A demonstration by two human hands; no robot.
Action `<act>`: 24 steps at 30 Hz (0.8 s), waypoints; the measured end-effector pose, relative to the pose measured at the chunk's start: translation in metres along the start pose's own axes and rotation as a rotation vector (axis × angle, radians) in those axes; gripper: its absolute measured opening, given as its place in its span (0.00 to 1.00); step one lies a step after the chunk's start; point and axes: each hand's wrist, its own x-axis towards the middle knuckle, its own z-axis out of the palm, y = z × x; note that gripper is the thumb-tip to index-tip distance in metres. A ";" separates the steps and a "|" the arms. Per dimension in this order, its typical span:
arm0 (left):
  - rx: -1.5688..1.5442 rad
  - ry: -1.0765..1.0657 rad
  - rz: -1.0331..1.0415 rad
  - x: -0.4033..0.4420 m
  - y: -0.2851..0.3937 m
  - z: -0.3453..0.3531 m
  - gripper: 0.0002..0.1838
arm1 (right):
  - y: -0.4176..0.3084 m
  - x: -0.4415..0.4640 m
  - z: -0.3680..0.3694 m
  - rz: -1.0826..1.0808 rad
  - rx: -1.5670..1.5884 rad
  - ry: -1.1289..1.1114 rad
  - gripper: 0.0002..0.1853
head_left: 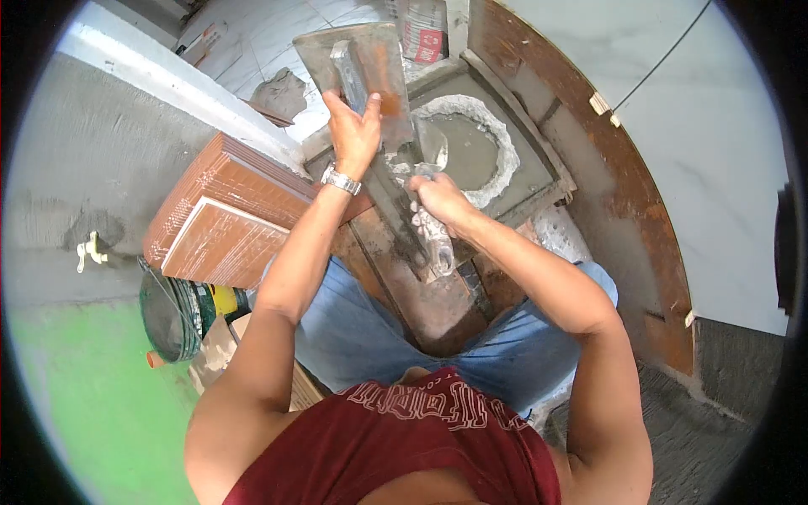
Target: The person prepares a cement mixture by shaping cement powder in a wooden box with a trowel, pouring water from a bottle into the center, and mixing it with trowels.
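My left hand [355, 139] is closed around the handle of a rectangular plastering trowel [385, 57], with the back of its blade and its handle facing me. In my right hand [442, 202] is a small mortar-smeared trowel [433, 146], whose blade lies by the lower edge of the plastering trowel. The right fingers wrap its handle, and the caked end of it points toward my lap. Just beyond both hands sits a framed mixing tray [551, 192]. Inside it, a pale ring of cement powder [507, 151] surrounds grey liquid [471, 151].
Brown tiles [227, 240] lean in a stack at left, above a dark bucket [164, 316]. A tap [91, 251] juts from the left wall. The curved wooden board [623, 168] bounds the right side. A printed bag [423, 32] stands behind the tray.
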 end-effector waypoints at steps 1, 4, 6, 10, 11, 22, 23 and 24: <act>0.027 0.015 0.038 0.008 -0.005 -0.004 0.30 | 0.001 0.006 -0.003 0.071 -0.040 0.024 0.16; 0.165 0.042 0.100 0.035 -0.026 -0.019 0.30 | -0.007 0.000 -0.010 -0.306 -0.276 0.245 0.16; 0.126 -0.076 -0.126 0.044 -0.014 -0.035 0.30 | -0.034 -0.012 -0.025 -0.553 -0.533 0.254 0.17; 0.294 0.085 0.371 0.053 -0.047 -0.025 0.32 | -0.072 -0.024 -0.045 -0.507 -0.883 0.196 0.20; 0.250 -0.010 0.219 0.049 -0.047 -0.023 0.31 | -0.069 -0.018 -0.050 -0.500 -0.862 0.196 0.20; -0.173 0.124 -0.159 0.079 -0.039 -0.055 0.29 | -0.060 -0.008 -0.100 -0.472 -1.052 0.240 0.22; -0.246 0.191 -0.144 0.078 -0.034 -0.055 0.28 | -0.070 -0.011 -0.101 -0.469 -0.916 0.279 0.21; -0.318 0.257 -0.126 0.075 -0.028 -0.055 0.27 | -0.070 -0.007 -0.104 -0.451 -0.870 0.303 0.21</act>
